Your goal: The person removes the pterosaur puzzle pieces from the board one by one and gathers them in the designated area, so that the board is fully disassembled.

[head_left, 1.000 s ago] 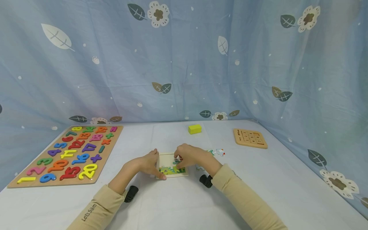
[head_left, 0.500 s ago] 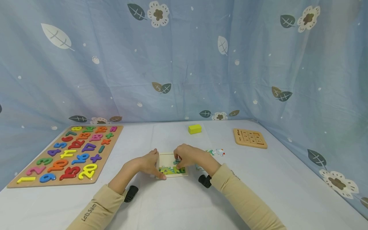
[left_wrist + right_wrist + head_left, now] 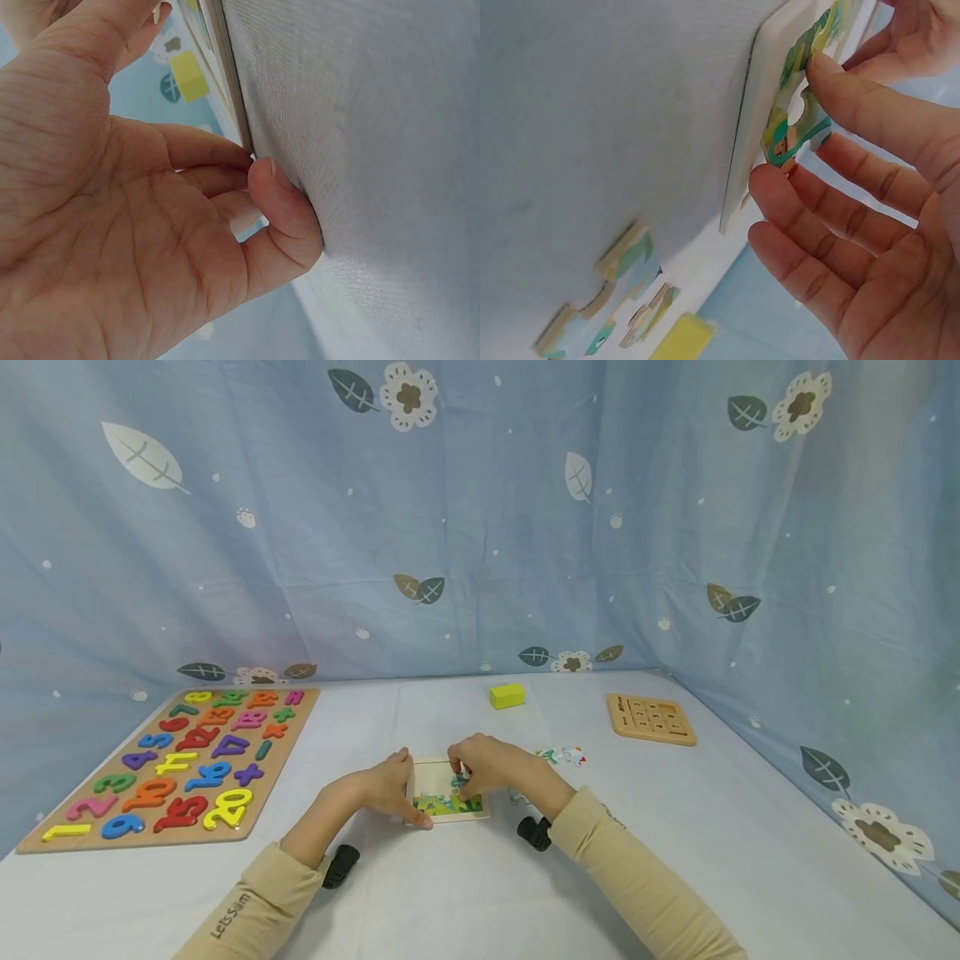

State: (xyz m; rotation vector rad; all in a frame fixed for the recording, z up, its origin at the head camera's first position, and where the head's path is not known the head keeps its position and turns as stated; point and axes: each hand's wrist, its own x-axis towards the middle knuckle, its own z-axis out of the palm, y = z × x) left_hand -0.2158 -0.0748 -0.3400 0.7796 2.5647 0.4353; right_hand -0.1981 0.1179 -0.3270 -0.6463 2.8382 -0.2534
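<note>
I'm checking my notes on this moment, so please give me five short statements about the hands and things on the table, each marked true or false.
1. The right hand has its fingers on a puzzle piece. True.
2. The left hand grips the yellow block. False: it touches the left side of the tray, and the block sits apart, beyond the tray.
3. The number board lies to the left of the tray. True.
4. Pieces fill the whole tray. False: its far left part is bare.
5. Loose pieces lie to the right of the tray. True.
</note>
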